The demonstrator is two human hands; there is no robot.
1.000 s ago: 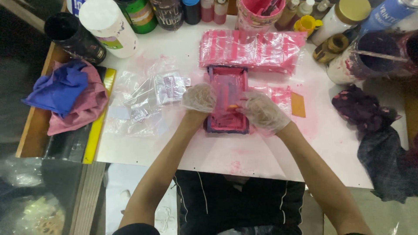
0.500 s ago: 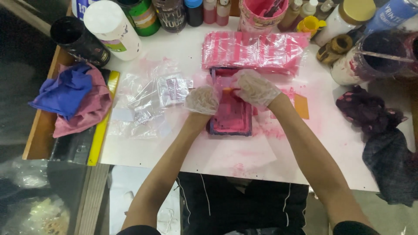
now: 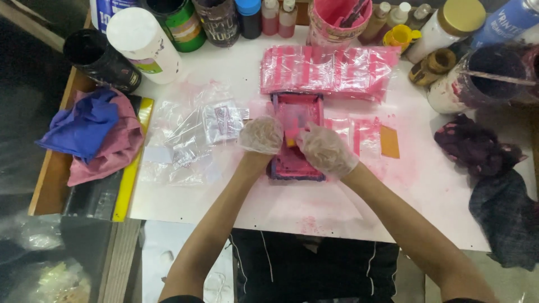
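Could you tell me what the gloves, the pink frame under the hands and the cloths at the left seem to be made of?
The gloves on the left hand and right hand look like thin clear plastic film: see-through, wrinkled. The frame seems rigid, its rim coated in pink ink; the material underneath is unclear. The blue cloth and pink cloth look like soft woven fabric: matte, crumpled in folds.
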